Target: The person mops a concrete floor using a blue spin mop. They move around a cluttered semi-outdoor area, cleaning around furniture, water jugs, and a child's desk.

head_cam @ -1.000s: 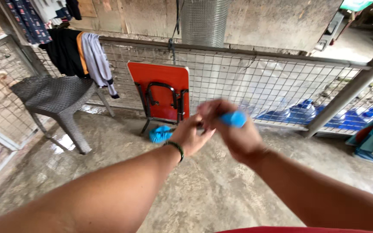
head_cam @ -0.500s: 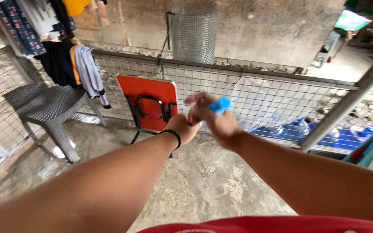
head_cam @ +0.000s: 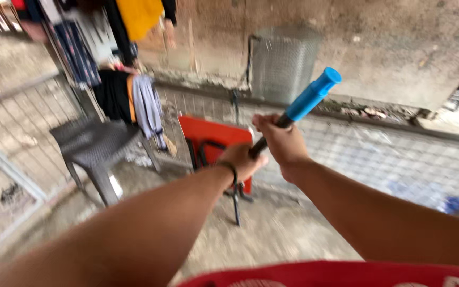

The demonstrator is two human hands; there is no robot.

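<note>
Gripping a long stick (head_cam: pixel 272 130) with a blue handle end (head_cam: pixel 313 95), both fists are closed: the right hand (head_cam: pixel 282 142) just under the blue part, the left hand (head_cam: pixel 243 162) lower on the dark shaft. The stick is tilted toward 1 o'clock. A red folding chair (head_cam: pixel 211 139) is seen behind, a grey plastic chair (head_cam: pixel 94 143) at 9 o'clock.

A grey plastic chair (head_cam: pixel 94 146) stands beside a wire fence (head_cam: pixel 399 159) and hanging clothes (head_cam: pixel 134 101).

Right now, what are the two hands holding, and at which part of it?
Both hands grip a long handle on its dark shaft, just below the blue end grip: right hand higher, left hand lower. The lower end is hidden.
</note>
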